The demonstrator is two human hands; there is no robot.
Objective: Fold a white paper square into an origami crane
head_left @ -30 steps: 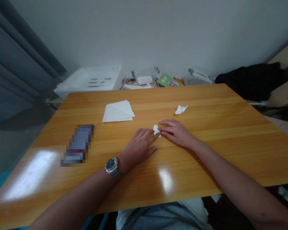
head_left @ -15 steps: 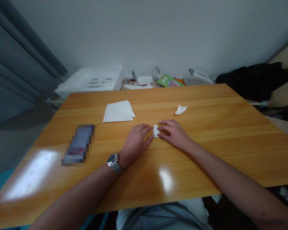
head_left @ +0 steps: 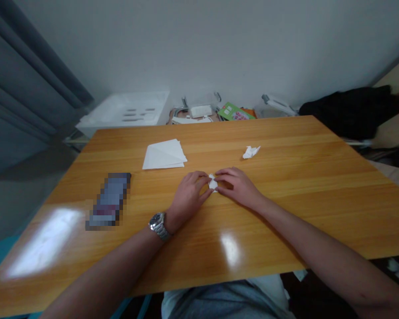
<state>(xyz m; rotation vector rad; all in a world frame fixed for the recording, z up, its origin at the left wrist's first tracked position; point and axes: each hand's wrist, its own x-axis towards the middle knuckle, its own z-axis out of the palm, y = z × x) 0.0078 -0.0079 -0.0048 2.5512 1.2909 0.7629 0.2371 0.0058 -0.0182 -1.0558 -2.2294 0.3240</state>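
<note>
Between my two hands, at the middle of the wooden table (head_left: 286, 212), is a small piece of folded white paper (head_left: 213, 184) with a jagged far edge. The fingertips of my left hand (head_left: 192, 190) are closed on its left side. From the other side, my right hand (head_left: 237, 188) grips it with thumb and fingers. Parts of the paper's edges are hidden under the fingertips. A steel watch (head_left: 158, 225) sits on my left wrist. Beyond my right hand lies a small folded white paper figure (head_left: 251, 152).
White paper sheets (head_left: 164, 154) lie in a stack at the back left. A phone-like dark device (head_left: 109, 199), pixelated, rests at the left. Behind the table's far edge are a white tray (head_left: 126, 108), a green booklet (head_left: 235, 112) and black cloth (head_left: 349, 110).
My right hand has moved slightly left, with the small paper shifting left too. Its outline now looks narrower near the far end. My left hand is almost where it was.
</note>
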